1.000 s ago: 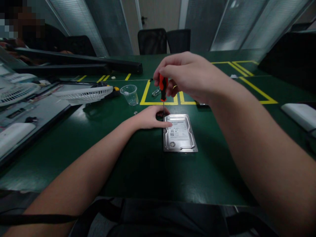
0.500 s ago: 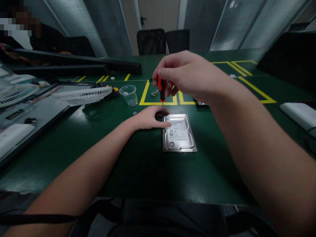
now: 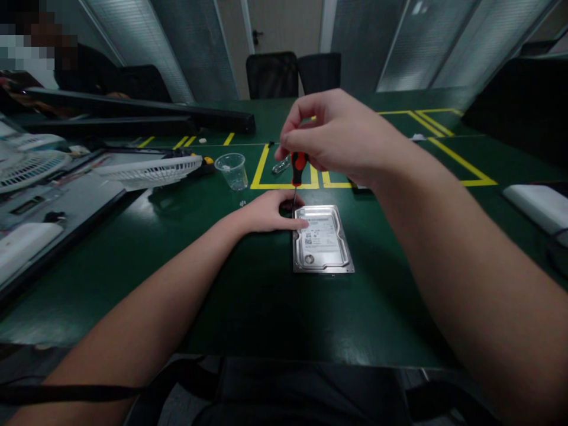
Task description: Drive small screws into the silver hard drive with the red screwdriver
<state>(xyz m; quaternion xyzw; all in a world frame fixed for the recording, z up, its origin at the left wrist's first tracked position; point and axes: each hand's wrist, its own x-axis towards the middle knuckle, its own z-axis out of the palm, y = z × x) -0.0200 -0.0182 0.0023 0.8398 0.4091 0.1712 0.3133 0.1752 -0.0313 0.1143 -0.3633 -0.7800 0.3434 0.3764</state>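
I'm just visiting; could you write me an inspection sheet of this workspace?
Surface: green table with yellow tape lines.
Job's things: hard drive, lying label-up; red-and-black screwdriver, roughly upright, tip hidden near the hard drive's far left corner.
Clutter: clear plastic cup, tiny pieces in front of it, white slotted grille, long black bars.
Hands: left hand, thumb on the hard drive, fingers partly hidden; right hand, holding the screwdriver's handle.
Cables: dark cable beside a white box, right edge.
Surroundings: black chairs, door, another person upper left.
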